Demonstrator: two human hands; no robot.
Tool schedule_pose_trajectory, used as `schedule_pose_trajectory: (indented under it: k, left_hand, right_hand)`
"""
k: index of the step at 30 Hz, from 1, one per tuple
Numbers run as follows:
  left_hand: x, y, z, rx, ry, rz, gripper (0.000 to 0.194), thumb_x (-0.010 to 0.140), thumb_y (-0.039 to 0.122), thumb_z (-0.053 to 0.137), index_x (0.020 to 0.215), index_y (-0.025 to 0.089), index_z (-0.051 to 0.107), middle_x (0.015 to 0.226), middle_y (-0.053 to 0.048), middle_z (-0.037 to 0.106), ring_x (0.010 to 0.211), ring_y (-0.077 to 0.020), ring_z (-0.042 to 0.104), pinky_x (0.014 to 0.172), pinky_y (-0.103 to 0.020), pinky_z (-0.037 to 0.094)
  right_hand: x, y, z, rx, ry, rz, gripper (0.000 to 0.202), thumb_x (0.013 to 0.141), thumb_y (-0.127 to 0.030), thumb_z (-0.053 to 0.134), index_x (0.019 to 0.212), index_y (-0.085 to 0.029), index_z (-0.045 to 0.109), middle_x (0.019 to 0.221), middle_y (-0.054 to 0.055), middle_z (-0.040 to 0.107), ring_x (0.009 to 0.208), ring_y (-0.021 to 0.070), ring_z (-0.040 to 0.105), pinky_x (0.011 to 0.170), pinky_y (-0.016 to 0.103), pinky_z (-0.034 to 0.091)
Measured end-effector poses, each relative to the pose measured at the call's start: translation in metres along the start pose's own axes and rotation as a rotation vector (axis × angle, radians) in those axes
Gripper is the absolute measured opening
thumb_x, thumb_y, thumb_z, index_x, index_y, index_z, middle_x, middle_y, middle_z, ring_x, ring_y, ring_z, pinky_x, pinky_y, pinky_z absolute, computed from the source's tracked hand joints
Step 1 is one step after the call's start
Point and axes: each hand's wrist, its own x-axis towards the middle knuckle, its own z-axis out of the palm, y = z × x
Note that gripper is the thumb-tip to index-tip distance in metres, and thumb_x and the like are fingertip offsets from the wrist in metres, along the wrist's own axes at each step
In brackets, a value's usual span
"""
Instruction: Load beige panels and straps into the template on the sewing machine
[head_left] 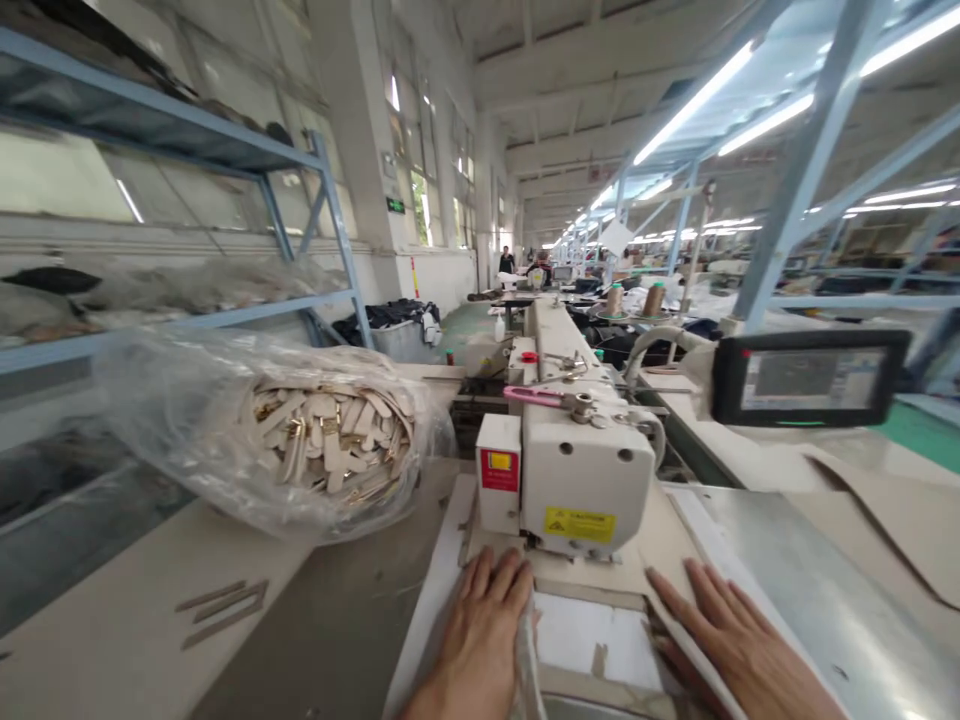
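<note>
My left hand (486,622) lies palm down on the left part of a sewing template, fingers stretched forward just below the machine head (585,485). A pale edge of material (527,655) stands along its thumb side; the thumb is hidden. On the right, my right hand (739,630) rests with fingers outstretched on a beige panel (645,560). Part of that hand seems to lie under a pale edge, and I cannot tell whether it pinches it. Between both hands shows a white opening (592,635) with beige strips around it. The needle area is hidden.
A clear plastic bag (180,430) full of beige straps (330,440) with gold metal parts stands at left. Several thin strips (225,605) lie before it. Pink-handled snips (532,396) rest on the machine. A control screen (814,378) stands right, blue shelving (330,220) left.
</note>
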Motion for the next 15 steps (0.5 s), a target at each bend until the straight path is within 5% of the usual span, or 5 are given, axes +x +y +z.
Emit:
schedule_pose_trajectory:
  k: [7, 15]
  left_hand:
    - [-0.005, 0.01, -0.021, 0.025, -0.131, -0.118, 0.058, 0.098, 0.029, 0.043, 0.156, 0.023, 0.036, 0.164, -0.008, 0.029, 0.151, -0.0421, 0.016, 0.125, -0.06, 0.021]
    - [0.002, -0.005, -0.003, 0.154, -0.094, -0.11, 0.057, 0.099, 0.031, 0.035, 0.155, 0.021, 0.035, 0.162, -0.012, 0.031, 0.149, -0.0402, 0.024, 0.124, -0.057, 0.023]
  right_hand:
    - [0.003, -0.006, -0.013, -0.072, -0.122, 0.038, 0.062, 0.097, -0.062, 0.045, 0.152, -0.032, 0.043, 0.155, 0.017, 0.041, 0.144, 0.0416, 0.029, 0.112, 0.065, 0.04]
    - [0.009, -0.016, -0.04, -0.089, -0.349, 0.097, 0.063, 0.101, -0.051, 0.037, 0.156, -0.022, 0.029, 0.16, 0.014, 0.019, 0.148, 0.0321, 0.018, 0.12, 0.056, 0.028]
